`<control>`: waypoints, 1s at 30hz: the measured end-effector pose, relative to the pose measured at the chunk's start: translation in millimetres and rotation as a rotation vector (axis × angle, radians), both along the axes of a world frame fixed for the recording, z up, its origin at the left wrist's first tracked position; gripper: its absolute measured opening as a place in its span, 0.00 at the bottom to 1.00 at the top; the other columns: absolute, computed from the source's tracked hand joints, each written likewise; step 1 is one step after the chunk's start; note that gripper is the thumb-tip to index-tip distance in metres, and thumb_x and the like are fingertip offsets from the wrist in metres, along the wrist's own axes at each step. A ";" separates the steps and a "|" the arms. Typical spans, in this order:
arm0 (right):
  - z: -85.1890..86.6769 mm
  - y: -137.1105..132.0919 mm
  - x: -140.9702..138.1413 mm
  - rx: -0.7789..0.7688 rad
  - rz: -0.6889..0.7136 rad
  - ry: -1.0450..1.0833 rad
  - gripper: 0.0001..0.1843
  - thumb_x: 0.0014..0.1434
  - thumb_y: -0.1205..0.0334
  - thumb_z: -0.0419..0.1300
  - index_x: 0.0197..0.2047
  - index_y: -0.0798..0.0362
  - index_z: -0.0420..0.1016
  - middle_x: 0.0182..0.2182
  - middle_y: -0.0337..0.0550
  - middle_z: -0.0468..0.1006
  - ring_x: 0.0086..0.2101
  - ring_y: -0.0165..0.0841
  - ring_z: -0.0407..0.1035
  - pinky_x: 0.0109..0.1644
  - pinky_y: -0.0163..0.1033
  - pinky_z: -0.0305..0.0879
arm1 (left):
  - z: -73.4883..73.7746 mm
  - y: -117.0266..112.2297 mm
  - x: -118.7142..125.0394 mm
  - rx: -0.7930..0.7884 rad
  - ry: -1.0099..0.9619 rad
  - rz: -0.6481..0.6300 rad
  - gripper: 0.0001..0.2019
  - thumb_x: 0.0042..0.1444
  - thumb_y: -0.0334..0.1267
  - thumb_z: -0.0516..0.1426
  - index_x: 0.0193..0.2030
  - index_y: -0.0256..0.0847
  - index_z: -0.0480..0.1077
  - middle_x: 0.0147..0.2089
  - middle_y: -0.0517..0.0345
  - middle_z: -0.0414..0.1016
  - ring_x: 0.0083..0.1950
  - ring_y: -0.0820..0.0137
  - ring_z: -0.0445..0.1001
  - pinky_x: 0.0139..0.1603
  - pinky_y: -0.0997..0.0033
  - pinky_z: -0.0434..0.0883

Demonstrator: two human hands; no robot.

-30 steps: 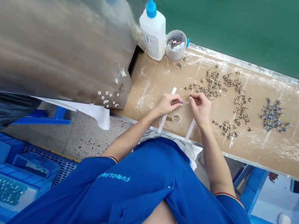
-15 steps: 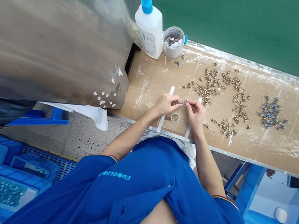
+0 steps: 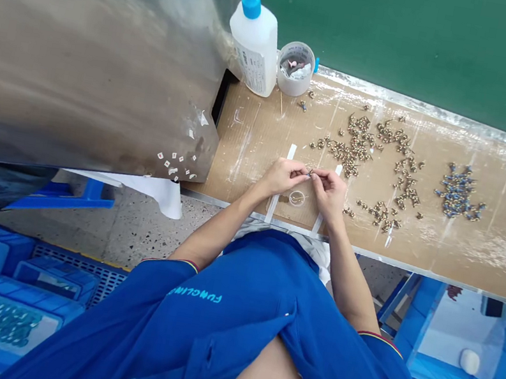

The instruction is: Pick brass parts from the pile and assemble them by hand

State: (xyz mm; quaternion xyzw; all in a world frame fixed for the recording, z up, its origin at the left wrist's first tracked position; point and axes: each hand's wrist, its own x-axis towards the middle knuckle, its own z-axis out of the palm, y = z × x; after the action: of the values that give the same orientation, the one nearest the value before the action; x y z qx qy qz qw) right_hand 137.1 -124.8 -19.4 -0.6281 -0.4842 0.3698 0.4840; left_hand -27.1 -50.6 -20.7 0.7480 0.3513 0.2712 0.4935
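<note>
My left hand [image 3: 283, 177] and my right hand [image 3: 331, 191] meet fingertip to fingertip over the cardboard-covered bench [image 3: 263, 130]. Both are closed in a pinch on a tiny dark metal piece [image 3: 310, 173], mostly hidden by the fingers. Just below them lies a small round clear dish [image 3: 297, 198] with a little gold-coloured matter in it. Strips of white tape [image 3: 272, 208] run on either side of the dish. Beyond my right hand spreads a loose pile of small brass-coloured metal parts [image 3: 356, 143].
Blue-and-brass parts [image 3: 459, 193] form a separate pile at the right. A white squeeze bottle [image 3: 258, 51] with a blue nozzle and a tape-roll cup [image 3: 294, 80] stand at the back left. A metal cabinet [image 3: 95, 59] borders the left; blue crates [image 3: 2, 322] sit below.
My fingertips have drawn slightly closer together around the tiny piece, my right hand shifting a little left. The piles look the same; the camera view has shifted slightly.
</note>
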 end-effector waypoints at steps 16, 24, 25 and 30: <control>7.8 14.0 22.3 -0.161 0.310 -0.055 0.07 0.60 0.57 0.64 0.35 0.50 0.74 0.32 0.42 0.81 0.33 0.37 0.74 0.40 0.43 0.70 | -4.9 1.2 -0.9 0.032 0.050 -0.055 0.07 0.58 0.37 0.59 0.30 0.40 0.73 0.31 0.57 0.76 0.34 0.68 0.72 0.41 0.69 0.67; 11.2 11.9 14.9 -0.161 0.279 -0.028 0.05 0.58 0.60 0.63 0.32 0.49 0.71 0.30 0.41 0.79 0.32 0.36 0.72 0.39 0.43 0.71 | -1.0 -0.1 -2.3 -0.013 0.054 -0.051 0.08 0.58 0.38 0.60 0.28 0.39 0.73 0.29 0.58 0.75 0.31 0.70 0.69 0.37 0.69 0.64; 10.2 10.1 13.8 -0.147 0.265 -0.004 0.06 0.59 0.59 0.63 0.32 0.49 0.71 0.30 0.41 0.79 0.33 0.36 0.73 0.40 0.43 0.72 | 0.0 0.0 -2.2 -0.016 0.046 -0.053 0.09 0.58 0.39 0.60 0.29 0.39 0.73 0.29 0.58 0.76 0.32 0.70 0.70 0.37 0.70 0.65; 1.1 4.7 9.7 -0.094 0.160 0.047 0.13 0.62 0.48 0.64 0.35 0.48 0.71 0.31 0.41 0.79 0.34 0.36 0.74 0.42 0.44 0.74 | 2.9 -1.0 -1.2 -0.016 0.006 -0.014 0.11 0.62 0.43 0.60 0.32 0.38 0.76 0.33 0.55 0.80 0.34 0.69 0.73 0.41 0.70 0.68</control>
State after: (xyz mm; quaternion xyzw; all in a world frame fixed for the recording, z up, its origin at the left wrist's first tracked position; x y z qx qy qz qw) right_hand 146.8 -120.1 -18.3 -0.6005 -0.5037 0.4441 0.4341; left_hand -28.3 -51.6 -17.8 0.7472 0.3497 0.2627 0.5003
